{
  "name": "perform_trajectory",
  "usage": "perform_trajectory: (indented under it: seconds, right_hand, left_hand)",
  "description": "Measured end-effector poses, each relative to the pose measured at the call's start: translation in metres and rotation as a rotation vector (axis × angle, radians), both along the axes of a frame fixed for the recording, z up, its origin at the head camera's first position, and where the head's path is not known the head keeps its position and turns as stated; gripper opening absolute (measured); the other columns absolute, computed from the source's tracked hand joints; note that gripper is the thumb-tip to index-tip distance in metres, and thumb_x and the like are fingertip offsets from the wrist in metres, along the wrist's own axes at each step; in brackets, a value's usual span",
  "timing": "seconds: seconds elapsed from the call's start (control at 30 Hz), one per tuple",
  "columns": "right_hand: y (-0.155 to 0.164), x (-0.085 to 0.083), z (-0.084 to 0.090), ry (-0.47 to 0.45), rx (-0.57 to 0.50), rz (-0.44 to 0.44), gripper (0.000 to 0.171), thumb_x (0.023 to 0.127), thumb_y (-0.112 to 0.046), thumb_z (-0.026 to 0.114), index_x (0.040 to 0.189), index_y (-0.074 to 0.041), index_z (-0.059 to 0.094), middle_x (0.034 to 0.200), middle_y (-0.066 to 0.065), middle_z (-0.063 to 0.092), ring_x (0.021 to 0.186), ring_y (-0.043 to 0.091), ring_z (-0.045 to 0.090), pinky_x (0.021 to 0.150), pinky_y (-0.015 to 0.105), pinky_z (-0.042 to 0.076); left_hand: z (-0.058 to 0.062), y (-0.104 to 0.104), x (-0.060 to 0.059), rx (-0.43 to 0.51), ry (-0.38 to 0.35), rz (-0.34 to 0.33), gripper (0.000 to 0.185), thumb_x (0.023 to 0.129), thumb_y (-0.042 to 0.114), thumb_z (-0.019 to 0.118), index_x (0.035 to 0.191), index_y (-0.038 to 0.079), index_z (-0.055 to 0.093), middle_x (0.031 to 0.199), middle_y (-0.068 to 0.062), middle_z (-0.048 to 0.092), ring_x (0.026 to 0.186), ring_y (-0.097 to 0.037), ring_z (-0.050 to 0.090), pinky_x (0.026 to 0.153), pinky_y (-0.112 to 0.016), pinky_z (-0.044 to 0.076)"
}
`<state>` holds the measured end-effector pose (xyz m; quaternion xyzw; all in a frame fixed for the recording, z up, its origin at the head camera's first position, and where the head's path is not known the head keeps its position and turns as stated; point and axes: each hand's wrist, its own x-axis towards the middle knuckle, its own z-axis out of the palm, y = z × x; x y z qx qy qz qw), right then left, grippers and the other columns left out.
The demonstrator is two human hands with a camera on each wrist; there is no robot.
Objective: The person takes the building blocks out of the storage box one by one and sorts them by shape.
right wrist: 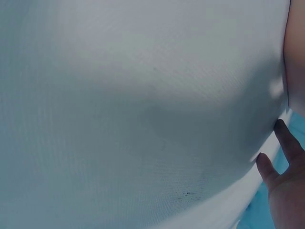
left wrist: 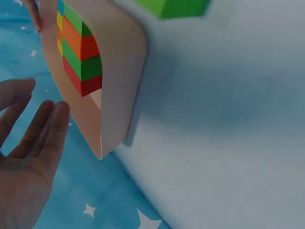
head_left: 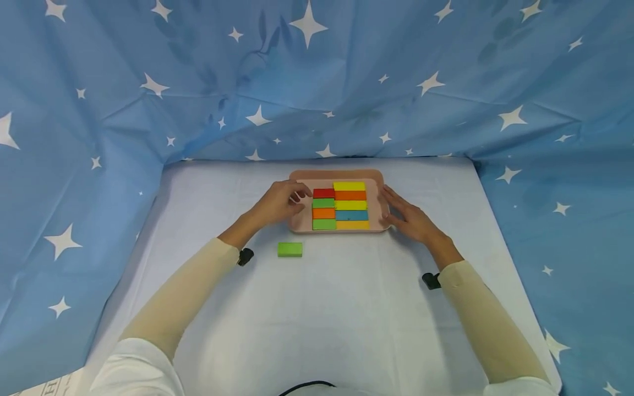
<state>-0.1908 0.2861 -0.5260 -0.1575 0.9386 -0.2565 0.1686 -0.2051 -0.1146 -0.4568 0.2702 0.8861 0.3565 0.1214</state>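
Note:
A pink tray point(head_left: 312, 174) holds two columns of coloured blocks. The left column has a red block point(head_left: 324, 193), an orange block point(head_left: 324, 213) and green ones. Longer yellow, orange and blue blocks point(head_left: 351, 215) make up the right column. My left hand point(head_left: 278, 202) hovers at the tray's left side, beside the left column; the left wrist view shows its fingers apart from the thumb with nothing between them. My right hand point(head_left: 410, 217) is at the tray's right rim, fingers extended along it. Outside the tray, a single green block point(head_left: 289, 249) lies below its left corner.
A white cloth-covered table point(head_left: 356, 308) carries the tray near its far edge. Blue star-patterned curtains point(head_left: 346, 82) hang behind and at both sides. A black cable point(head_left: 307, 384) shows at the near edge.

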Motion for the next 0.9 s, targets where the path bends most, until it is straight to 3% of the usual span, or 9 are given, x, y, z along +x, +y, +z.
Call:
perform_trajectory:
  seconds: [0.17,0.37,0.5,0.67,0.9]
  right_hand:
    - [-0.002,0.002,0.001,0.003,-0.001,-0.016,0.072,0.108,-0.045,0.048,0.168,-0.030,0.012,0.176,-0.009,0.001,0.159,0.041,0.020,0.122,0.072,0.019]
    - [-0.002,0.002,0.003,-0.007,-0.008,-0.012,0.070,0.109,-0.044,0.048,0.168,-0.030,0.013,0.176,-0.009,0.000,0.160,0.040,0.019,0.122,0.073,0.017]
    - [-0.003,0.002,0.003,-0.005,-0.017,-0.009,0.070,0.109,-0.044,0.048,0.168,-0.030,0.014,0.176,-0.010,0.001,0.160,0.040,0.019,0.122,0.072,0.018]
    - [-0.002,0.002,0.002,0.008,-0.007,-0.009,0.070,0.109,-0.044,0.048,0.168,-0.029,0.014,0.176,-0.010,0.001,0.159,0.040,0.021,0.121,0.073,0.018]
    - [0.000,0.002,0.001,0.002,-0.020,-0.001,0.070,0.109,-0.043,0.048,0.168,-0.030,0.014,0.176,-0.010,0.000,0.159,0.041,0.021,0.121,0.074,0.016]
  left_hand:
    - [-0.005,0.022,-0.035,-0.050,-0.110,-0.026,0.035,0.098,0.001,0.065,0.132,0.004,0.069,0.139,-0.014,0.062,0.119,-0.033,0.065,0.103,-0.043,0.056]
    - [-0.016,0.042,-0.057,-0.249,-0.054,-0.075,0.041,0.098,-0.002,0.051,0.129,0.012,0.074,0.140,-0.008,0.066,0.130,-0.028,0.060,0.113,-0.044,0.046]
    - [-0.021,0.045,-0.062,-0.318,-0.034,-0.076,0.042,0.098,-0.001,0.050,0.126,0.014,0.077,0.136,-0.005,0.069,0.131,-0.026,0.059,0.115,-0.044,0.043]
    - [-0.021,0.044,-0.064,-0.301,-0.032,-0.087,0.040,0.098,-0.002,0.051,0.125,0.013,0.077,0.136,-0.006,0.069,0.130,-0.026,0.059,0.115,-0.044,0.044]
    - [-0.023,0.038,-0.064,-0.267,-0.110,-0.044,0.040,0.096,-0.007,0.052,0.124,0.010,0.074,0.140,-0.009,0.065,0.137,-0.027,0.055,0.117,-0.042,0.045]
